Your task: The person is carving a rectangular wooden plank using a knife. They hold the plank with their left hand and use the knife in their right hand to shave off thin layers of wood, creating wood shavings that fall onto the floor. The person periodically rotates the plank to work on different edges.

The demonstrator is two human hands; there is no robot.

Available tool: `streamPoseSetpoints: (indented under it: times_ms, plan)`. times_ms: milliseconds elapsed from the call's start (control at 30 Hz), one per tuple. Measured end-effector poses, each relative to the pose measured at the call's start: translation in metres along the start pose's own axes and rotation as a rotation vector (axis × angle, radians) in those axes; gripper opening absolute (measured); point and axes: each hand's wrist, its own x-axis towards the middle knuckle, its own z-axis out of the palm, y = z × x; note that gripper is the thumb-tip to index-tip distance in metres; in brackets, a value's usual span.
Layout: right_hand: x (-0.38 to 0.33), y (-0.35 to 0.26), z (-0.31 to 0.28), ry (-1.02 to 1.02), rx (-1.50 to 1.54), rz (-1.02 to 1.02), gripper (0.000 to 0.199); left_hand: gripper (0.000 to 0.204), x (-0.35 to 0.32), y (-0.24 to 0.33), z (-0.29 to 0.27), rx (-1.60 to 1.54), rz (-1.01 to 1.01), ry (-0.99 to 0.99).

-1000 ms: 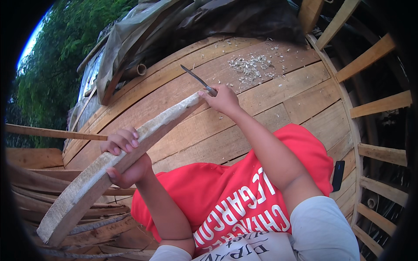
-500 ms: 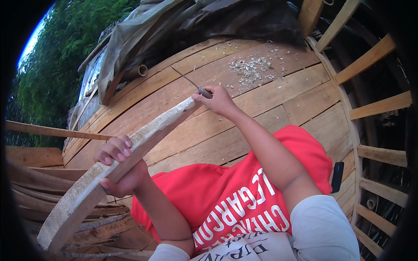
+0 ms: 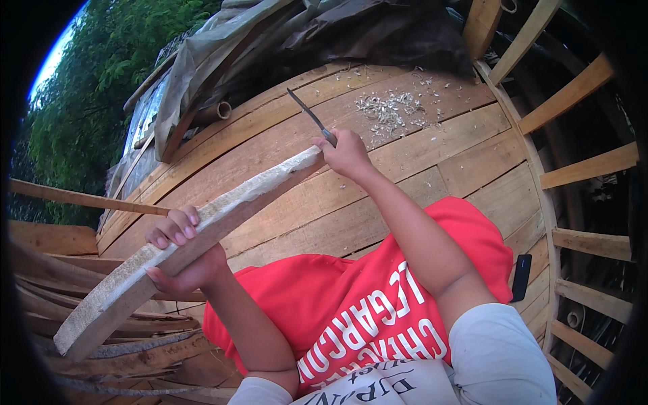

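A long, slightly curved piece of wood [image 3: 236, 196] slants across my lap, its thick end low at the left and its pale, shaved end up at the right. My left hand [image 3: 185, 253] is closed round it near the thick end, fingers over the top and thumb on the near side. At the pale end, my right hand [image 3: 345, 154] grips a knife [image 3: 312, 115] by its handle. The thin dark blade points up and to the left, clear of the wood. The right fingers also touch the tip of the wood; part of the handle is hidden in them.
I sit on a plank floor [image 3: 378, 216]. Wood shavings [image 3: 391, 110] lie on it ahead. Rough boards [image 3: 155, 351] are stacked at the lower left, and wooden slats [image 3: 590, 172] line the right. A phone-like black object [image 3: 521, 277] lies by my right leg; plastic sheeting [image 3: 209, 54] hangs far left.
The wood's right end has moved slightly right and up, and its thick end has risen. My right hand has shifted right with the knife, whose blade now points more steeply away.
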Motion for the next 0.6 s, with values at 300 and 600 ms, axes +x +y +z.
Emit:
streamPoseSetpoints:
  times_ms: [300,600]
  plan:
    - [0.014,0.021,0.011,-0.042,0.251,0.098,0.034,0.045,0.003,0.001,-0.004,-0.066,-0.007,0.009]
    - [0.004,0.006,0.0,-0.188,0.546,0.2,0.029,0.044,0.002,0.004,-0.005,-0.076,-0.015,0.048]
